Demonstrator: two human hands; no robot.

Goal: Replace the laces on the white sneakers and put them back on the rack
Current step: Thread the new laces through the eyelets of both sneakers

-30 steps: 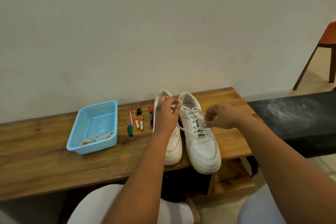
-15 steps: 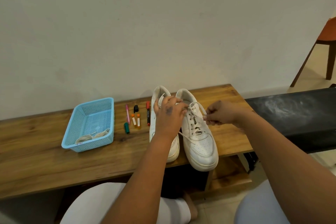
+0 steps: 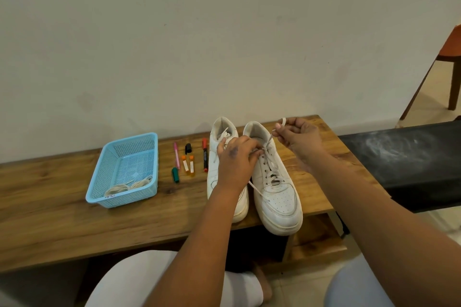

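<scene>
The right hand [image 3: 298, 136] pinches the lace end [image 3: 270, 136] above the right sneaker [image 3: 277, 197]. The left hand [image 3: 235, 157] grips the laces at its eyelets, nearer.

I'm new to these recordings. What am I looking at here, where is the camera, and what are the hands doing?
There is no machine here: a person wears one camera on the head, looking forward and down at their own bare hands. On the wooden bench stand two white sneakers, side by side. The right hand pinches a lace end lifted above the right sneaker. The left hand has its fingers curled at that sneaker's laces, covering part of the left sneaker. Further left lie markers and a blue basket holding coiled laces.
</scene>
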